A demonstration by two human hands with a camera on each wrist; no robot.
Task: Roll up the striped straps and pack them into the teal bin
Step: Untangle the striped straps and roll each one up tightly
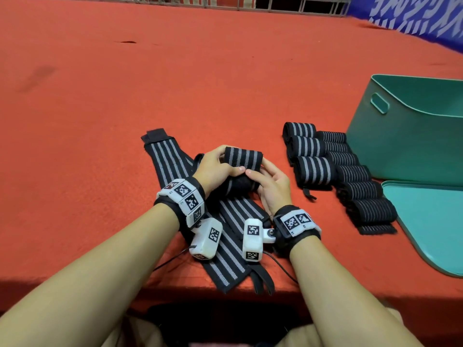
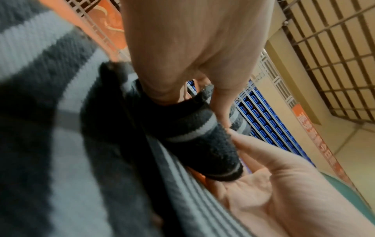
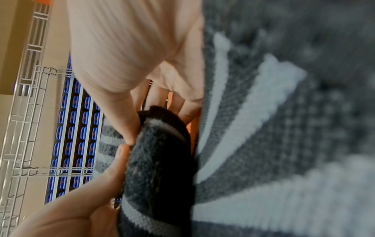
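Big red counter takes up pretty much the whole head view, with the teal bin sitting at the right edge, tipped a bit so its open top faces right, and a flat teal lid lying on the counter just near of it. Left of the bin there are two rows of already rolled straps, a fat three-roll row and a thinner-striped row beside it that almost touches the bin's wall. Closer in, near the middle, a couple of unrolled striped straps lie flat, crossing each other and running from the far left down to the near counter edge, under the wrists. The strap being rolled is held up just above those, between both hands. The left hand has its fingers curled over the far left end of the roll with the thumb pressing on the near side; the right hand cups the right end, thumb tip meeting the left thumb on the fabric. The wrist views are blurry, so I can't really tell how tight the roll is, but both show thumbs pinching dark fuzzy fabric.
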